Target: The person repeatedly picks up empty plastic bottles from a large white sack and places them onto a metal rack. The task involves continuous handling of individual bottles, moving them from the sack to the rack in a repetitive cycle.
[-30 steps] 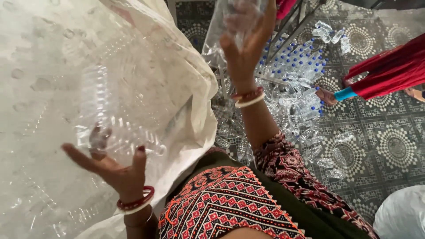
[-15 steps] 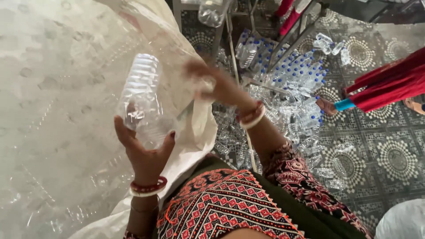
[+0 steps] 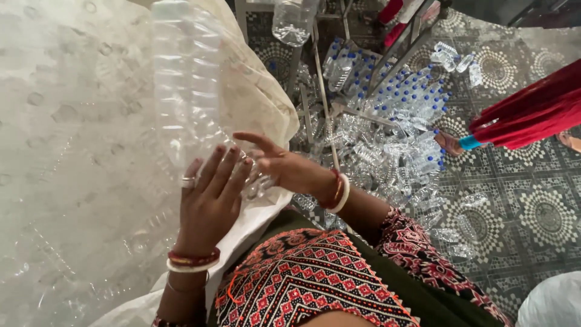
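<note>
Both hands, the left hand (image 3: 209, 203) and the right hand (image 3: 284, 169), cup the base of an upright clear plastic bottle (image 3: 187, 91) over the white sack (image 3: 72, 181), likely light, crushable, best held low.

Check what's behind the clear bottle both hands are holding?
Behind the clear bottle held by the left hand and right hand is a big translucent white sack; faint bottle shapes show through its cloth. Deeper contents are covered.
</note>
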